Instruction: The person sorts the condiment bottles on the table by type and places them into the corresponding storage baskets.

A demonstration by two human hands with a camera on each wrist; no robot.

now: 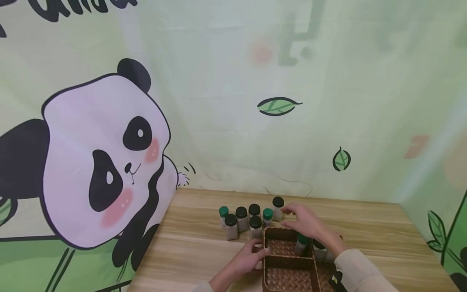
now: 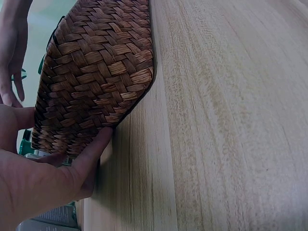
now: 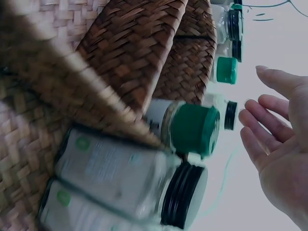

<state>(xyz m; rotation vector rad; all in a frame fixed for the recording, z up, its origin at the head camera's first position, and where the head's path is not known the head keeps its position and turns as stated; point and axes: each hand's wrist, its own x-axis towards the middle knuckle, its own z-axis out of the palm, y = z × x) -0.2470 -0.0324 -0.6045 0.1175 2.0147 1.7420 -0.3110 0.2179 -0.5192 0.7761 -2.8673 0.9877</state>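
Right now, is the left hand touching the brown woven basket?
Touching. The left wrist view shows the left hand with a fingertip against the brown woven basket, no gap between.

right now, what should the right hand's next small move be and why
Probably close the right hand on the rearmost black-capped jar: its open fingers are right beside it, while the left hand grips the woven basket, where a green-capped jar already stands.
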